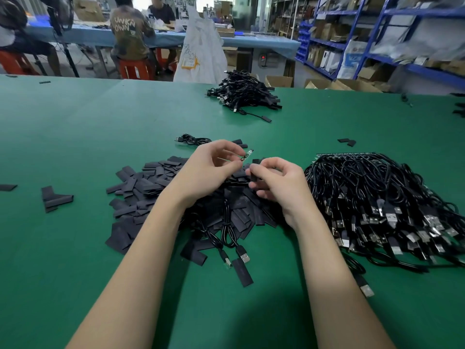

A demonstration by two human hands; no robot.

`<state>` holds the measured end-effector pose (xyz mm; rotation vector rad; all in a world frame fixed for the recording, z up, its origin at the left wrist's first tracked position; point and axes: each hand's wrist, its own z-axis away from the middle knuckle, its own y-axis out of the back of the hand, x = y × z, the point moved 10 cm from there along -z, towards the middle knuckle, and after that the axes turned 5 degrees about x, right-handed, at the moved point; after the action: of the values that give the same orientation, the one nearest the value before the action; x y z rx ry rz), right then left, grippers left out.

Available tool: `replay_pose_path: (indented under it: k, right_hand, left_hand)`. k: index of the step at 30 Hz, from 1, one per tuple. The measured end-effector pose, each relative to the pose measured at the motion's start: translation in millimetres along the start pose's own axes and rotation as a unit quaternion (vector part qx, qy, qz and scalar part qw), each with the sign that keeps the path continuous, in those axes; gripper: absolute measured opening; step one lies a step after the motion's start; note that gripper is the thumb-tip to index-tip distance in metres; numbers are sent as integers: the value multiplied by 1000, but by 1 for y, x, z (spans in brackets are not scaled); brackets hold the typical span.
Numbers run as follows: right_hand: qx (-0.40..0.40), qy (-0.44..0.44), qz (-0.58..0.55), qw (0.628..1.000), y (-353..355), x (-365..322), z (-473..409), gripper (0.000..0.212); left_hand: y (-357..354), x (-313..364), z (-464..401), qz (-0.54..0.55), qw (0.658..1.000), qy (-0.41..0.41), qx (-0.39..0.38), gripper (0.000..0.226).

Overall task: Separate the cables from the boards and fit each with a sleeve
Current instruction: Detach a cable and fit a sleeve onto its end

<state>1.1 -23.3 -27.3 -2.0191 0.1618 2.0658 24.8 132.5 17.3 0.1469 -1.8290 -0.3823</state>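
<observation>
My left hand (214, 170) pinches the small green circuit board (247, 155) at the end of a black cable, above the middle of the green table (75, 137). Just right of it, my right hand (274, 182) pinches a flat black sleeve (254, 176) between thumb and fingers, close to the board's end. Beneath both hands lies a heap of loose black sleeves (151, 187). A big tangle of black USB cables (377, 205) still joined to a board strip (344, 154) lies at the right.
A pile of sleeved cables (246, 94) sits at the table's far side. One coiled cable (193, 140) lies beyond my hands. Stray sleeves (54, 199) lie at the left. People sit at a blue bench behind; blue shelves stand at the right.
</observation>
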Motion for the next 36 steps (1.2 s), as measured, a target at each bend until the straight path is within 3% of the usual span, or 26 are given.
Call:
replay_pose_path:
  k: [7,15,24,36]
  right_hand:
    - [-54,-14,-143,988,-11,-5,4,16]
    - [-14,-27,-171,985,-1,-2,0,27]
    - [6,-22,-266,964,7,-6,-4,13]
    - [11,15,-294,956,10,-14,-4,13]
  left_hand:
    - [-3,6,2,18,999,-26,-17,15]
    - [-8,8,1,25,999,-34,-27,15]
    - [-5,6,0,21,999,-30,-24,15]
    - [-7,7,0,16,999,-30,-26,15]
